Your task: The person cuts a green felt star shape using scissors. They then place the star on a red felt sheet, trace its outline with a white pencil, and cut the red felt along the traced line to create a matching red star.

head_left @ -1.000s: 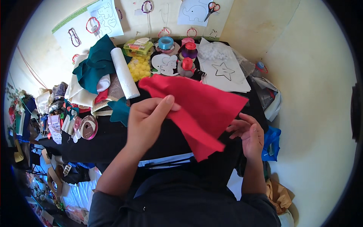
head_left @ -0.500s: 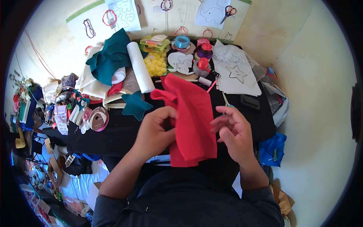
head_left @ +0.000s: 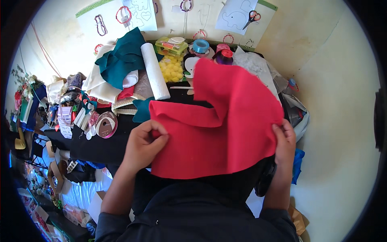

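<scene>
A sheet of red felt (head_left: 209, 141) is stretched between my two hands above the table's near edge. Its left edge is pinched by my left hand (head_left: 146, 144), thumb against fingers. On the opposite edge, my right hand (head_left: 285, 139) grips the cloth the same way. The upper part of the felt has a curved cut-out, and one flap folds over near the middle. Behind the sheet, a teal felt star (head_left: 142, 111) is partly covered. The felt also hides much of the table's right half.
On the black-covered table (head_left: 92, 150) lie teal felt (head_left: 121, 60), a white roll (head_left: 155, 72), yellow pompoms (head_left: 171, 68) and a ribbon spool (head_left: 107, 124). Blue tape (head_left: 200, 46) sits at the back. Scissors (head_left: 252, 18) hang on the wall beside paper drawings (head_left: 235, 18).
The red felt, bunched and held by my left hand before, is now spread wide. My right hand has moved right and taken hold of its edge; my left hand has shifted slightly left.
</scene>
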